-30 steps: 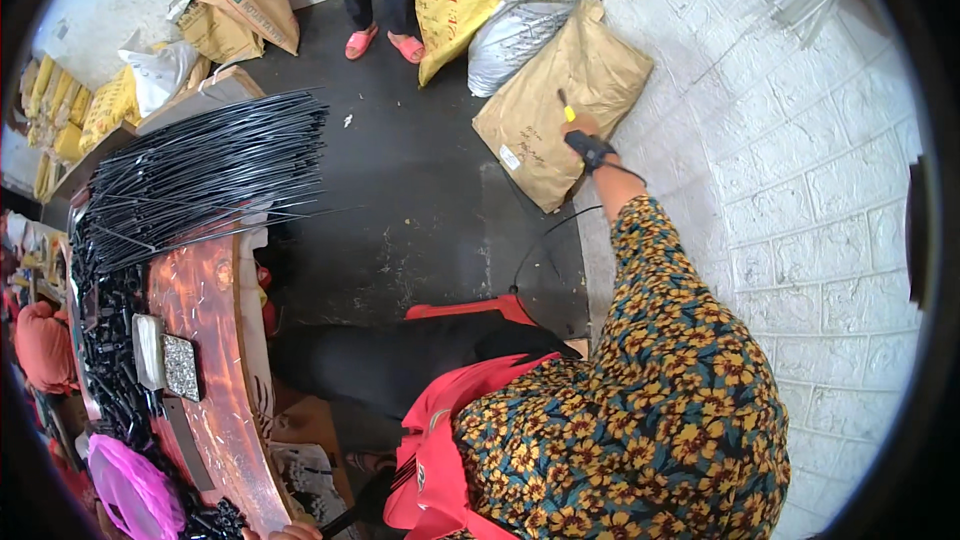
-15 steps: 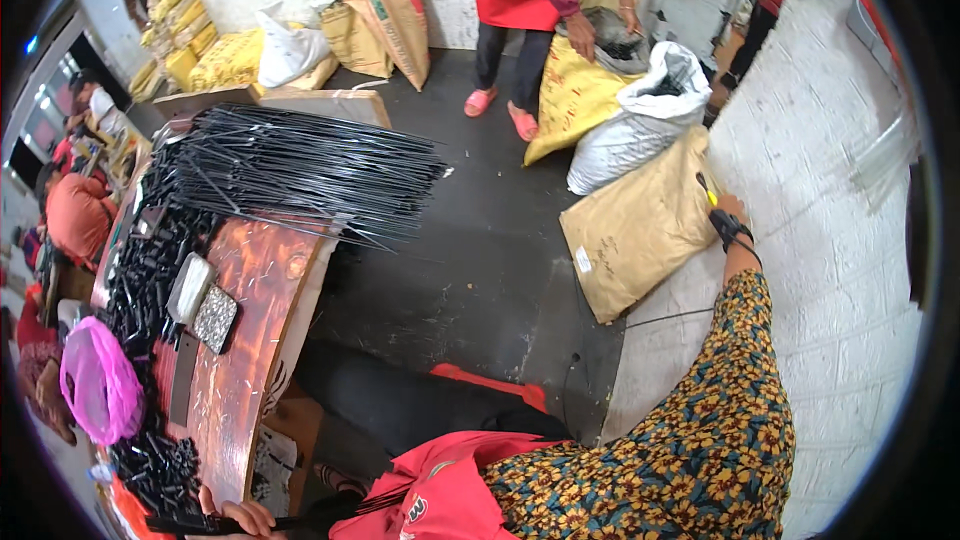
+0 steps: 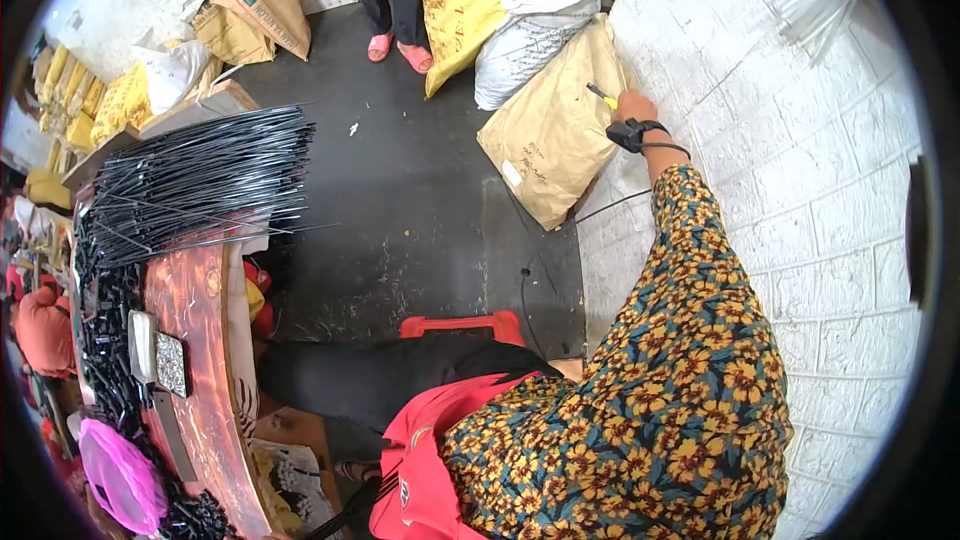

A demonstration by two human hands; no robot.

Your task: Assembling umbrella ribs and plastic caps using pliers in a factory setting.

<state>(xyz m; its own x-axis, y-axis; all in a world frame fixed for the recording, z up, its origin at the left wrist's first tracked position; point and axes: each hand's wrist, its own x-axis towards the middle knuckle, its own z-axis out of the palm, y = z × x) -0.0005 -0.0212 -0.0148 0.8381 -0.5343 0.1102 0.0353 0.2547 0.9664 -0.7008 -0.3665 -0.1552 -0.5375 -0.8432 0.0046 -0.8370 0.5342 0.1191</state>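
My right hand [image 3: 637, 112] is stretched out to the far right, fingers closed around a slim yellow-and-black tool [image 3: 603, 95] whose exact kind is too small to tell. It is held over the upper right edge of a large brown paper sack [image 3: 545, 125] that leans by the white wall. A black band with a small box circles my right wrist. Of my left hand [image 3: 272, 537] only a sliver shows at the lower edge, its fingers cut off. Thin dark strands [image 3: 345, 517] run close to it across my red apron [image 3: 425, 455].
A wooden bench [image 3: 190, 310] at left bears a pile of long black rods [image 3: 205, 180], small black parts, a pink bag [image 3: 122, 475] and a speckled block [image 3: 171, 364]. Beyond my sack stand a white sack [image 3: 540, 30], a yellow sack [image 3: 462, 20] and a person in pink slippers. A red stool [image 3: 462, 324] is below.
My view has swung right and my body leans toward the wall. The right hand still grips the tool by the brown sack. My left hand has mostly slipped out below the frame.
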